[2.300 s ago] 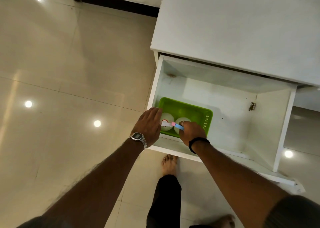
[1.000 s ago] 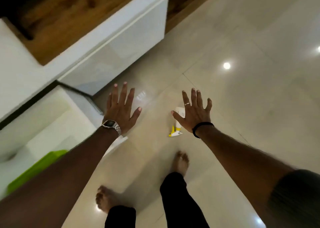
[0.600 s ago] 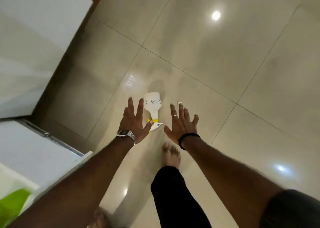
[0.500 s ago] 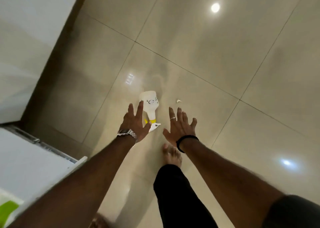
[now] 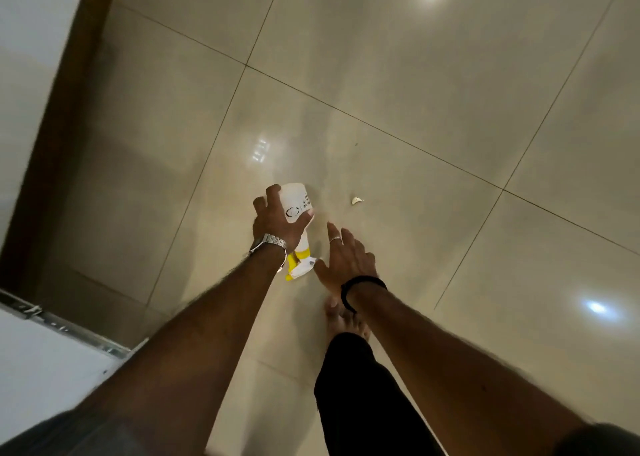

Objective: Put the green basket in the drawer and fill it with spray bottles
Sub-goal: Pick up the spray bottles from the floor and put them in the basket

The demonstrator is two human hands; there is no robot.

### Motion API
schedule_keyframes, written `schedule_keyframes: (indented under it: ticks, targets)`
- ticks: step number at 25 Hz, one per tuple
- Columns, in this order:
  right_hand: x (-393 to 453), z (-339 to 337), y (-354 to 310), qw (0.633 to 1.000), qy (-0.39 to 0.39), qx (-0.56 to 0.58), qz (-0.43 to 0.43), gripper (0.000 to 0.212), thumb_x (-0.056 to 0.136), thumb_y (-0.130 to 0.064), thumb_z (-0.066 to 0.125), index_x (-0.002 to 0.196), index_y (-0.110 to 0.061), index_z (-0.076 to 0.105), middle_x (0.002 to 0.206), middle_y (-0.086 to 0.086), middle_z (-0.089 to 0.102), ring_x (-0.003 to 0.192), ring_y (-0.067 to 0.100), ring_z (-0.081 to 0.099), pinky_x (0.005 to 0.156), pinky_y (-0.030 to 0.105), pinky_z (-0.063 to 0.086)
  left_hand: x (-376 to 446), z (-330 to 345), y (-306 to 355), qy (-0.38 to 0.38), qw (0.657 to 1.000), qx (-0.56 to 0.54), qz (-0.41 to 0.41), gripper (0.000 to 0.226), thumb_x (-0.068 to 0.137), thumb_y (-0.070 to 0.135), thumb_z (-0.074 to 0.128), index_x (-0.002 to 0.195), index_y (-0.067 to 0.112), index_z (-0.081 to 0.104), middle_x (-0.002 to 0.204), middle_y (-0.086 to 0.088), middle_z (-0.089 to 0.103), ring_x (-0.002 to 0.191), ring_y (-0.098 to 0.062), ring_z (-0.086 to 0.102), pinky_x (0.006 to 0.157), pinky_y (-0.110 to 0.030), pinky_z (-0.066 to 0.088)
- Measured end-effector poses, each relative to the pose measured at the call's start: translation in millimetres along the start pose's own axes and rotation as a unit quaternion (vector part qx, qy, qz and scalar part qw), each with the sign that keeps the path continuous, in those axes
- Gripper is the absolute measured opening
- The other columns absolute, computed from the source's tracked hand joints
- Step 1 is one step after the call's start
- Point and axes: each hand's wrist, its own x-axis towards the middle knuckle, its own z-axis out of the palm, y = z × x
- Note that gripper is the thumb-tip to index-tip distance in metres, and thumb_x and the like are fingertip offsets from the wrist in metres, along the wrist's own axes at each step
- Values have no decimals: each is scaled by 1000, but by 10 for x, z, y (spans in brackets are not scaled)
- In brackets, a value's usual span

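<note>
A white spray bottle [image 5: 298, 202] with a yellow collar and a white trigger head lies on the glossy tiled floor, its base pointing away from me. My left hand [image 5: 275, 223], with a metal watch on the wrist, is wrapped around the bottle's body. My right hand [image 5: 344, 258], with a ring and a black wristband, hovers open just right of the trigger head, fingers spread, holding nothing. The green basket is out of view.
The open drawer's white side panel and metal rail [image 5: 65, 329] show at the lower left. A white cabinet front [image 5: 24, 40] with a brown base strip runs along the left edge. A small white scrap [image 5: 357, 200] lies near the bottle. My bare foot [image 5: 344, 320] stands below my right hand.
I have turned from the drawer to the floor. Both hands reached down to the bottle, and my left hand has closed around its body. The right hand stays open beside it.
</note>
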Motion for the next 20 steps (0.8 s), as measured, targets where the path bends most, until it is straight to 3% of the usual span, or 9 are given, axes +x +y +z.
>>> schedule_keyframes:
  ticks: [2,5,8,11,13,15,16,18,20]
  targets:
    - [-133,-148,-44,990,2,121,67,85,88,-45,60,155,-19,15,153,8,33,135,31,40,106,47,39,-169,-96,0,0,997,-73,-37,76,76,59,73,135,31,36,128,-3,45,94,-25,53,88,-31,44]
    - [-487,-458,-219,941,32,313,126,87,82,-45,72,151,-18,27,133,8,54,117,27,57,97,35,47,-432,-472,156,-7,951,-286,-116,72,73,58,77,127,27,40,128,-4,57,104,-24,62,82,-42,61]
    - [-772,-930,-516,926,70,361,83,62,83,-37,74,137,-27,46,110,-1,61,97,19,59,83,25,42,-591,-1014,359,7,889,-420,-181,70,75,52,80,126,23,42,128,-1,56,110,-25,62,68,-41,64]
    - [-990,-1538,-917,936,122,330,1,33,82,-28,76,112,-21,65,102,-1,67,91,17,60,76,23,42,-708,-1637,533,-17,835,-504,-219,67,77,57,76,124,21,45,118,-3,59,101,-28,67,57,-38,62]
    - [-1143,-1939,-1271,944,139,296,-45,20,79,-25,78,96,-18,69,97,1,70,85,16,62,71,20,43,-846,-2100,577,-45,849,-482,-215,67,80,68,64,127,25,45,116,-3,61,95,-27,66,65,-36,60]
    - [-1293,-2290,-1703,947,143,277,-76,17,77,-24,78,91,-16,71,95,0,71,80,14,62,65,11,43,-1002,-2542,490,-38,880,-431,-195,73,86,70,53,138,21,43,117,-5,59,95,-25,62,80,-37,54]
    - [-1364,-2424,-1910,950,149,261,-87,17,77,-24,77,91,-16,71,95,1,71,81,16,63,67,12,45,-1091,-2735,411,-20,903,-391,-179,73,89,68,51,141,17,42,118,-5,60,98,-27,61,86,-38,51]
    - [-1540,-2617,-2386,957,160,214,-116,16,79,-26,76,90,-16,71,93,3,72,85,22,64,77,30,51,-1310,-3146,146,30,951,-280,-129,66,91,60,52,141,18,44,135,-9,58,119,-32,57,99,-38,46]
    - [-1780,-2657,-2920,960,156,180,-149,15,79,-28,75,89,-17,72,89,4,72,86,26,65,78,38,53,-1558,-3592,-239,70,993,-84,-40,64,92,56,52,145,20,41,149,-10,47,135,-32,46,108,-42,41]
